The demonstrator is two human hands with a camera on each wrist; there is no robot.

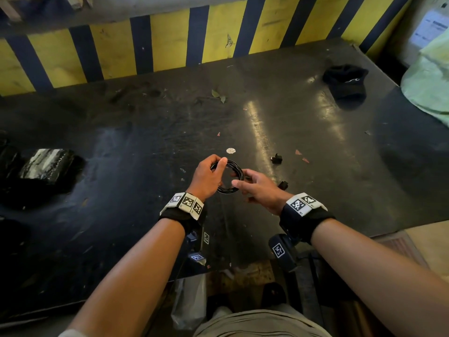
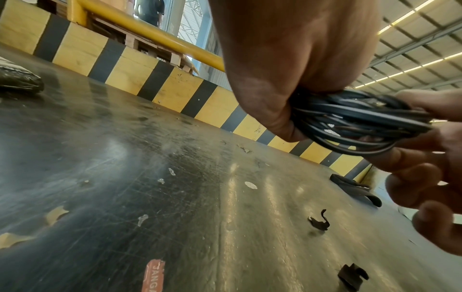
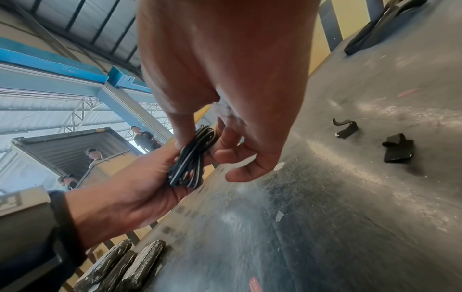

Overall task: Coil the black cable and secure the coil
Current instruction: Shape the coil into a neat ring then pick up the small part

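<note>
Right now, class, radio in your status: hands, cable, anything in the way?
Left hand grips the cable coil. Right hand pinches its other side. Coil not tied. Black clips loose on the table.

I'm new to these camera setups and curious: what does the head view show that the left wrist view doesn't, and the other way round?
Only the head view shows both forearms with their tagged wristbands, the whole round shape of the coiled black cable and the black-wrapped packets at the left.

Only the left wrist view shows the yellow rail, the roof lights and a red label on the table.

Both show the left hand gripping the coil, the right hand at its other side, the striped barrier, the black cap and the dark table.
</note>
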